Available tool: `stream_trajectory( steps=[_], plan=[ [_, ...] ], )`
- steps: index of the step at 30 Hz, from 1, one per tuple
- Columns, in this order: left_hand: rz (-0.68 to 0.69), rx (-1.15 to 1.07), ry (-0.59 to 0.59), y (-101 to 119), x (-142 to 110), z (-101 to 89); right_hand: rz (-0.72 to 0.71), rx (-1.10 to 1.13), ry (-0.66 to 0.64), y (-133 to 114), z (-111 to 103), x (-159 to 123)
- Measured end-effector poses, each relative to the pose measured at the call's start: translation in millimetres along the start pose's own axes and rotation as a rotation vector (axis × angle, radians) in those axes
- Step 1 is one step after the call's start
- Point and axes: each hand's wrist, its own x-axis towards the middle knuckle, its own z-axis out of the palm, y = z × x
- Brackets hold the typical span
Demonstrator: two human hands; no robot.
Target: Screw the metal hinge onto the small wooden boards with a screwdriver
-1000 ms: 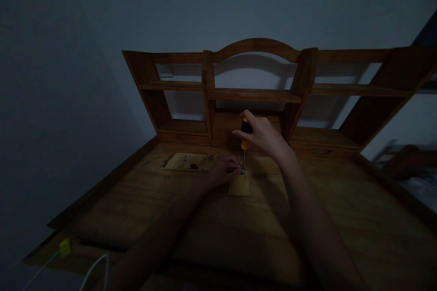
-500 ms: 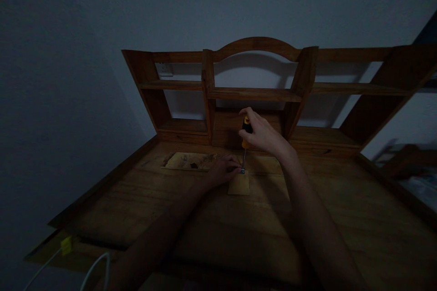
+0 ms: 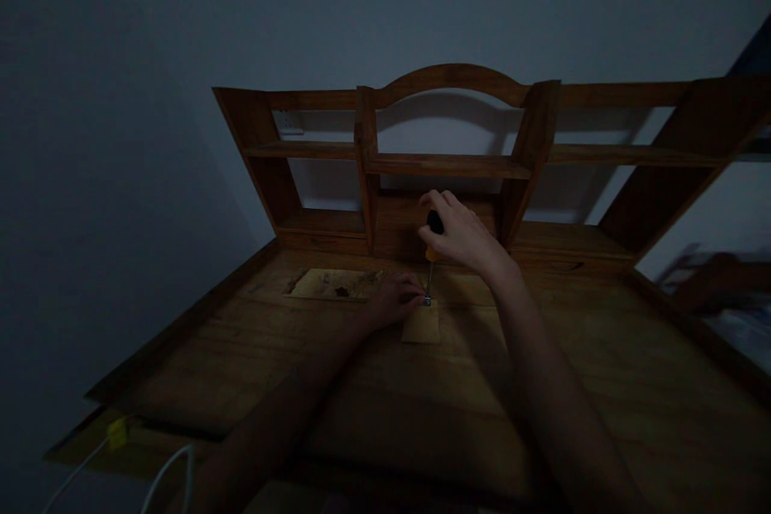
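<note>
My right hand [image 3: 458,231] is closed around the black and yellow handle of a screwdriver [image 3: 431,253], which stands nearly upright. Its shaft runs down to a small metal piece [image 3: 427,300] at the top edge of a pale rectangular wooden piece [image 3: 421,325]. From the left, my left hand [image 3: 396,299] pinches at that small metal piece with thumb and forefinger. The exact shape of the metal piece is too small and dark to make out. Both lie on the wooden desk top [image 3: 337,369].
A wooden shelf unit [image 3: 449,166] stands at the back against the wall. Left of my hands lies a damaged pale strip [image 3: 337,283] in the desk surface. A white cable [image 3: 174,470] and a yellow tag [image 3: 117,432] are at the front left.
My right hand's fingers have shifted slightly on the screwdriver handle, covering its yellow top. My left hand and the small metal piece stay in place.
</note>
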Motion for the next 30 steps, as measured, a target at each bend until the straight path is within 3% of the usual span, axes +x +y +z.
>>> stream_trajectory(
  steps=[21,30],
  plan=[
    [-0.044,0.046,-0.011,3,1,-2.8,0.074,-0.264,0.053,-5,0,-1],
    [-0.117,0.110,0.053,1,1,-2.6,0.074,-0.199,0.020,-10,-4,-2]
  ],
)
